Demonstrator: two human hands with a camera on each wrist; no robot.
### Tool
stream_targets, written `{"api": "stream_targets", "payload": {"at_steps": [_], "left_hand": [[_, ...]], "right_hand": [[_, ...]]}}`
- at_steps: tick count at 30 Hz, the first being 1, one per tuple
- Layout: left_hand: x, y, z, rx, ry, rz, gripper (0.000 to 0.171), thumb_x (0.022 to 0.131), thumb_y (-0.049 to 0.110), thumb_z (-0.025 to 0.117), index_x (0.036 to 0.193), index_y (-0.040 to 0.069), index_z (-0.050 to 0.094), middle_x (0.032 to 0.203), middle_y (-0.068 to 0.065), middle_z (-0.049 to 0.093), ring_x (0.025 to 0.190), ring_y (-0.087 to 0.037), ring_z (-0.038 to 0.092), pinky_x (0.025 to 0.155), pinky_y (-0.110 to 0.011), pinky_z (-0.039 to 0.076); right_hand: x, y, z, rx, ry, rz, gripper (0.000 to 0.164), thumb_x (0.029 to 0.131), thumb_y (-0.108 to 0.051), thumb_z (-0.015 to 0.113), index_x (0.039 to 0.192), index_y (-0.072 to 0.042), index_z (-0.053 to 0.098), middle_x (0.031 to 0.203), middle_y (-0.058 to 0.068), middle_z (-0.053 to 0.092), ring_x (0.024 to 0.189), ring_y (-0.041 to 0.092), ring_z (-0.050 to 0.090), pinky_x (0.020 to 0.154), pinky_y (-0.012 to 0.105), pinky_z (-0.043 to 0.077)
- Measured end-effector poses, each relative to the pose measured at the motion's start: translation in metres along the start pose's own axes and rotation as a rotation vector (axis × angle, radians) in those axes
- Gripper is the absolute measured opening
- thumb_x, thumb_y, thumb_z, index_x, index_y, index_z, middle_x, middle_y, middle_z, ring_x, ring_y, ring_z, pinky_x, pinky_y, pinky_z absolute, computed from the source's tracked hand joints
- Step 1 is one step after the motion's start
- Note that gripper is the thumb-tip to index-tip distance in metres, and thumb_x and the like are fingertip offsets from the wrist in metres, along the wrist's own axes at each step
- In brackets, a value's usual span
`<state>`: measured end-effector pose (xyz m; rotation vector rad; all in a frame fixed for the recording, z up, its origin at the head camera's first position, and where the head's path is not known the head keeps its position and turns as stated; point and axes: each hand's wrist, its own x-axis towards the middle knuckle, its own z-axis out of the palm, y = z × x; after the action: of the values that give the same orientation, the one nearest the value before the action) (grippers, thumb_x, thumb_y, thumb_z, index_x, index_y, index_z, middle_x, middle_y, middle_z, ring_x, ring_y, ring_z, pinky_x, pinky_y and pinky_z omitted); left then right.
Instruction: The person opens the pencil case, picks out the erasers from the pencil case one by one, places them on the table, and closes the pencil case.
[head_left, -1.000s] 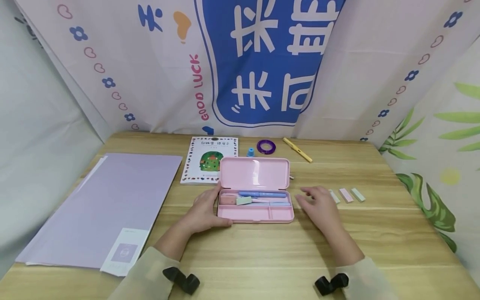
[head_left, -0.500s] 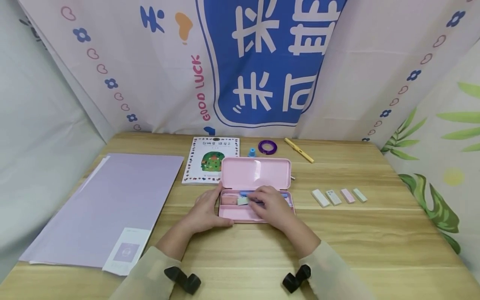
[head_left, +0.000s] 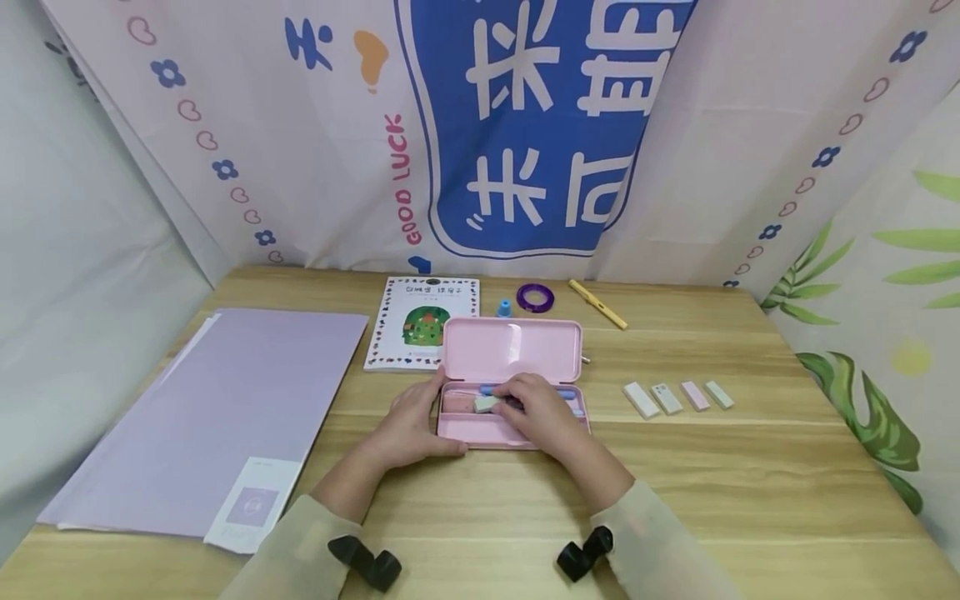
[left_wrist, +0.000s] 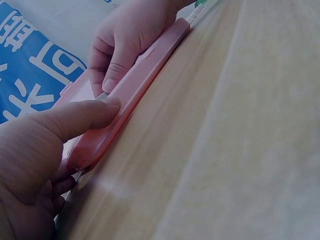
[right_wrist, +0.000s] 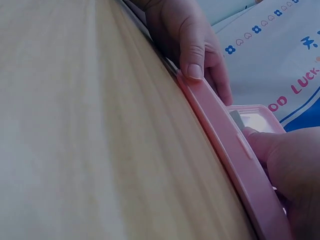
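A pink pencil case (head_left: 491, 431) lies on the table with its lid (head_left: 513, 350) raised. My left hand (head_left: 405, 429) grips its left end, the thumb on the front edge and the fingers at the side. Inside the back compartment, the fingertips of my right hand (head_left: 551, 421) pinch a pale green eraser (head_left: 483, 405); the right wrist view also has this eraser (right_wrist: 237, 119) at the thumb tip. Beside it sits a pinkish block (head_left: 456, 403). A blue pen (head_left: 566, 392) lies behind the right hand, which covers much of the case's right half.
Right of the case lie several erasers, among them a white one (head_left: 641, 400) and a pink one (head_left: 694, 396). Behind are a booklet (head_left: 382, 333), a small blue item (head_left: 505, 308), a purple ring (head_left: 536, 297) and a yellow pen (head_left: 597, 303). A lilac folder (head_left: 225, 408) covers the left side.
My right hand has moved left from beside the case into its back compartment and now pinches the green eraser. The left hand keeps its hold on the case.
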<state>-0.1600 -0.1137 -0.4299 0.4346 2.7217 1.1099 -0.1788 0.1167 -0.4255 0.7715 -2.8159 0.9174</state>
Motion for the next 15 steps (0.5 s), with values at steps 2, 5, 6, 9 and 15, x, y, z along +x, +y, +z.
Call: {"api": "stream_targets", "payload": {"at_steps": [2, 5, 6, 9, 15], "left_hand": [[0.0, -0.001, 0.001, -0.006, -0.001, -0.005, 0.123, 0.066, 0.044, 0.088, 0.157, 0.003, 0.015, 0.156, -0.02, 0.034, 0.145, -0.038, 0.03, 0.121, -0.058, 0.016], [-0.001, -0.001, 0.001, -0.014, -0.002, -0.016, 0.123, 0.066, 0.044, 0.088, 0.157, 0.004, 0.015, 0.157, -0.02, 0.034, 0.145, -0.038, 0.029, 0.121, -0.058, 0.016], [-0.001, 0.0, 0.001, -0.016, -0.002, -0.02, 0.123, 0.066, 0.044, 0.088, 0.157, 0.004, 0.015, 0.157, -0.02, 0.034, 0.145, -0.038, 0.029, 0.121, -0.058, 0.015], [-0.001, 0.001, 0.0, -0.019, 0.0, -0.024, 0.123, 0.066, 0.044, 0.088, 0.157, 0.004, 0.015, 0.157, -0.02, 0.034, 0.145, -0.038, 0.029, 0.121, -0.058, 0.016], [0.001, 0.001, 0.001, -0.022, -0.002, -0.032, 0.125, 0.065, 0.044, 0.088, 0.157, 0.005, 0.014, 0.157, -0.019, 0.033, 0.146, -0.038, 0.028, 0.121, -0.058, 0.015]], "right_hand": [[-0.002, -0.001, -0.001, 0.01, 0.017, 0.008, 0.018, 0.09, -0.021, 0.071, 0.105, -0.011, 0.072, 0.101, 0.002, 0.069, 0.101, 0.021, 0.062, 0.093, 0.038, 0.051], [-0.007, 0.001, -0.007, 0.03, 0.068, 0.018, 0.019, 0.088, -0.02, 0.072, 0.104, -0.009, 0.071, 0.101, 0.004, 0.069, 0.101, 0.022, 0.063, 0.092, 0.04, 0.052], [-0.01, 0.003, -0.01, 0.029, 0.093, 0.017, 0.021, 0.087, -0.02, 0.073, 0.104, -0.009, 0.071, 0.102, 0.006, 0.07, 0.101, 0.023, 0.063, 0.092, 0.041, 0.052], [-0.019, 0.014, -0.023, 0.009, 0.163, 0.023, 0.033, 0.087, -0.018, 0.073, 0.116, -0.005, 0.068, 0.106, 0.01, 0.069, 0.101, 0.027, 0.064, 0.091, 0.045, 0.053], [-0.052, 0.051, -0.057, -0.073, 0.275, 0.116, 0.035, 0.091, -0.017, 0.069, 0.123, -0.005, 0.067, 0.11, 0.016, 0.067, 0.103, 0.035, 0.062, 0.088, 0.053, 0.052]]}}
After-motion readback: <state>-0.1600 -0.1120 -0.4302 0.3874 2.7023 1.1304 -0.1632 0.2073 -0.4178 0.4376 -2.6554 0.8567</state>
